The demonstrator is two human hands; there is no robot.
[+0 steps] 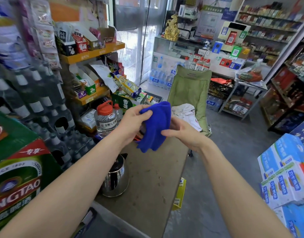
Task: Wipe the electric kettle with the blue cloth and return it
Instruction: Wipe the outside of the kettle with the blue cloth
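Observation:
A steel electric kettle (115,177) with a black spout stands on the brown table (151,177), partly hidden under my left forearm. Above the table I hold the blue cloth (156,126) in the air. My left hand (132,122) pinches its upper left corner. My right hand (184,133) grips the cloth's right side, fingers partly behind the fabric. The cloth hangs loosely between both hands, well above and beyond the kettle, not touching it.
A clear jug with a red cap (105,117) stands at the table's far left. Green beer cartons (17,177) crowd the left. A green folding chair (190,90) with white cloth sits ahead. Blue-and-white boxes (285,177) are stacked on the right; grey floor lies between.

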